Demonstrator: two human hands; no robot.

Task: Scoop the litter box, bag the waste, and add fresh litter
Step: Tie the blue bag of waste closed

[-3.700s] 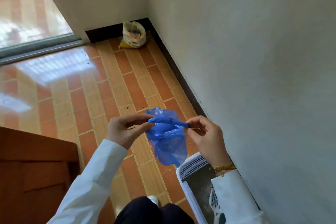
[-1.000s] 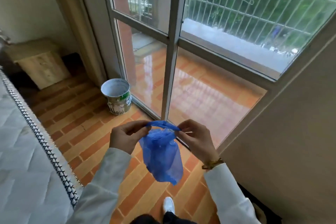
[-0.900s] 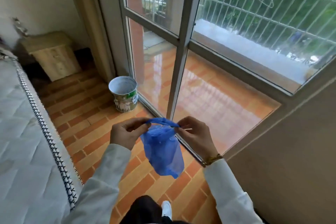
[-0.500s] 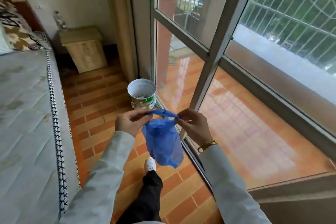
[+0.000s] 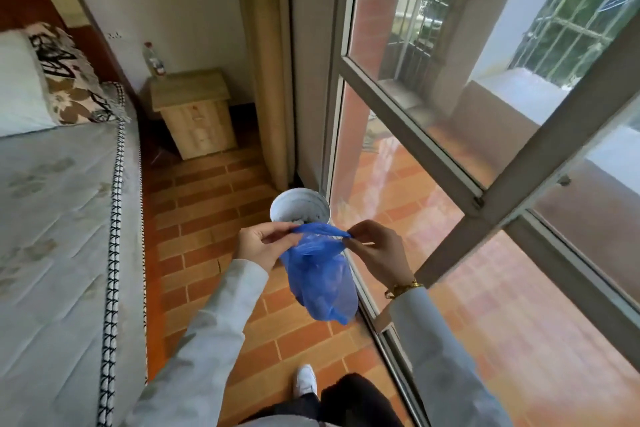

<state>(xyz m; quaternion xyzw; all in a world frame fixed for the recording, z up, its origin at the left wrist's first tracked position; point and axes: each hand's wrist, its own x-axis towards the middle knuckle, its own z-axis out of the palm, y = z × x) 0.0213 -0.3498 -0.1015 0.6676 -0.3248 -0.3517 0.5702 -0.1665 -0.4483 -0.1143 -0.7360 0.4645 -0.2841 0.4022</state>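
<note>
The view has swung away from the litter box corner toward the bed side of the room, and a white bucket [image 5: 300, 206] now sits at frame centre, just above the hands. The left hand [image 5: 259, 246] and right hand [image 5: 375, 251] each pinch one end of the blue bag's [image 5: 320, 276] twisted neck. Bagging looks finished; dropping it in the bucket seems next.

Mattress [image 5: 52, 236], pillows [image 5: 41, 80], wooden nightstand [image 5: 194, 111], glass door [image 5: 450, 114]
</note>
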